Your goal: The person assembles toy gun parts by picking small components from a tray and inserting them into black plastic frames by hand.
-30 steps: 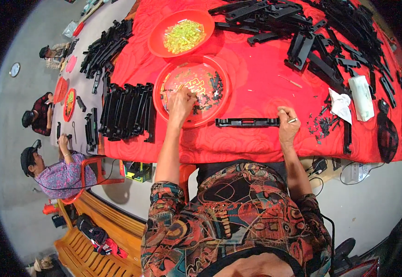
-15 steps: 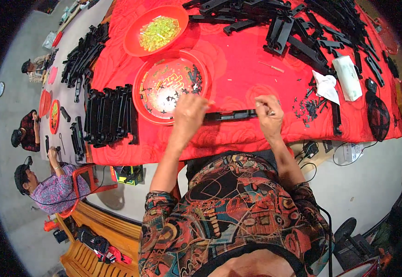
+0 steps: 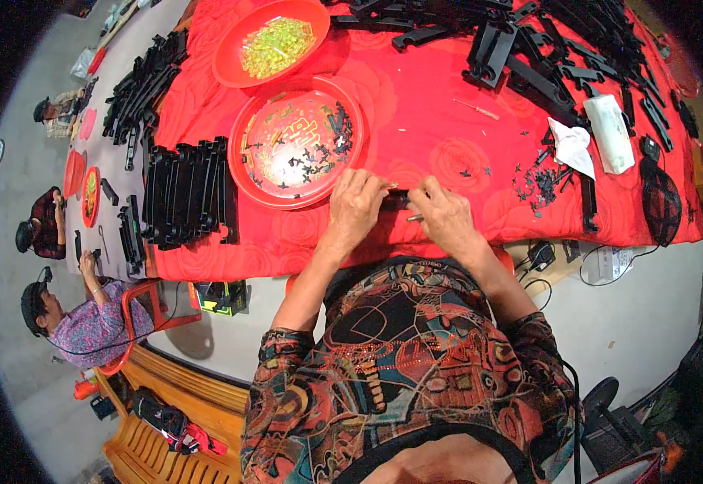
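Observation:
A black plastic bar [image 3: 393,201] lies low over the near edge of the red cloth, mostly covered by my two hands. My left hand [image 3: 355,208] is closed at the bar's left part, with fingertips pinched near a tiny pale piece that is too small to name. My right hand [image 3: 446,214] is closed over the right part, and a short thin thing I cannot make out sticks out from its fingers. Just beyond my left hand, a red plastic basin [image 3: 241,173] holds small black cross-shaped pieces. Behind it, another red basin [image 3: 226,68] holds yellow-green translucent pieces.
Black bars [image 3: 186,194] stand in a row left of the basins; more bars [image 3: 493,52] are heaped at the far right. Small black pieces [image 3: 541,189], a crumpled tissue [image 3: 571,147], a white roll [image 3: 609,133] and a screwdriver [image 3: 476,109] lie rightward. Another person [image 3: 97,319] sits at left.
My hands have come closer together over the black bar, the right one moving left and the left one slightly right. Less of the bar shows between them.

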A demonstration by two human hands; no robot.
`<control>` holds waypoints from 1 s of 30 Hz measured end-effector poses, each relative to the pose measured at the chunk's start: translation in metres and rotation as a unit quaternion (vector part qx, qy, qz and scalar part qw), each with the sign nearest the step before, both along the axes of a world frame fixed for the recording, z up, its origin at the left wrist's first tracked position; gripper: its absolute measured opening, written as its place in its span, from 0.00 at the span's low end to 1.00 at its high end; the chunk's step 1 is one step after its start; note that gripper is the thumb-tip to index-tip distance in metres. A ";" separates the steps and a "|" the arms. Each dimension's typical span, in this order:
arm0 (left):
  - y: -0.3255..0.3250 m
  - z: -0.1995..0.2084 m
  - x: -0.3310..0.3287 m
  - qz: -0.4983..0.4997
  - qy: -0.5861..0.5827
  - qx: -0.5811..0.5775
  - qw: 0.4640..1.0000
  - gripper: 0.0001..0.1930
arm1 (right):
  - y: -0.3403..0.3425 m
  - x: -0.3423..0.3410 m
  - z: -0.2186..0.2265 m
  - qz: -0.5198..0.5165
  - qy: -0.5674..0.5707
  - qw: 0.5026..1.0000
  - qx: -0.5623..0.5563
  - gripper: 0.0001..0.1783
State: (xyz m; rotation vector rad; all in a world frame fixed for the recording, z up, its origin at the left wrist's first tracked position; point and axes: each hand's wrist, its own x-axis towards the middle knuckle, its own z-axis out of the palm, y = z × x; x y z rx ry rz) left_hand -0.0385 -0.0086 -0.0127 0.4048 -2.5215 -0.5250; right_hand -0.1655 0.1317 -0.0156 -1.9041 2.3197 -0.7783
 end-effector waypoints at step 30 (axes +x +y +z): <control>0.014 -0.013 0.014 -0.004 0.079 0.018 0.997 0.15 | -0.009 0.005 0.005 -0.093 -0.391 0.915 -0.034 0.06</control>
